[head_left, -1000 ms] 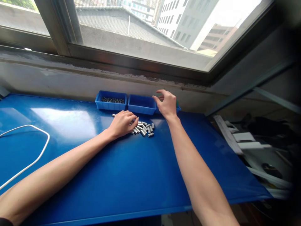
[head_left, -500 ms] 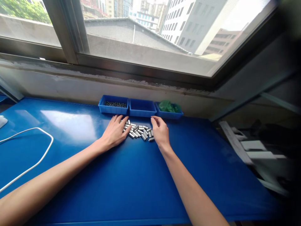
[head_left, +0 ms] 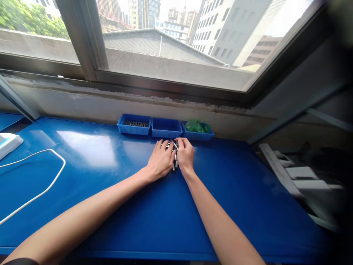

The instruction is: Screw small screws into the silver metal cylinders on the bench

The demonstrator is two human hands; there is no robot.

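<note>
A heap of short shiny metal cylinders [head_left: 175,157] is squeezed between my two hands on the blue table. My left hand [head_left: 161,160] lies over the heap's left side, fingers spread, palm down, covering many of the pieces. Against the right side, my right hand [head_left: 185,155] is curled with its fingers pressed together. Whatever may be inside its grip is hidden. Just behind the heap stands a blue bin [head_left: 167,134] with nothing visible in it.
Left of that bin is a blue bin of small dark metal parts [head_left: 136,124]; right of it, one holding green plastic [head_left: 196,126]. A white cable [head_left: 59,173] and a white power strip [head_left: 9,143] lie at the left. A window [head_left: 165,70] rises behind the table [head_left: 154,228].
My left hand has swept right, pushing the spread-out cylinders into a tight heap against my right hand. The right hand stays curled at nearly the same spot.
</note>
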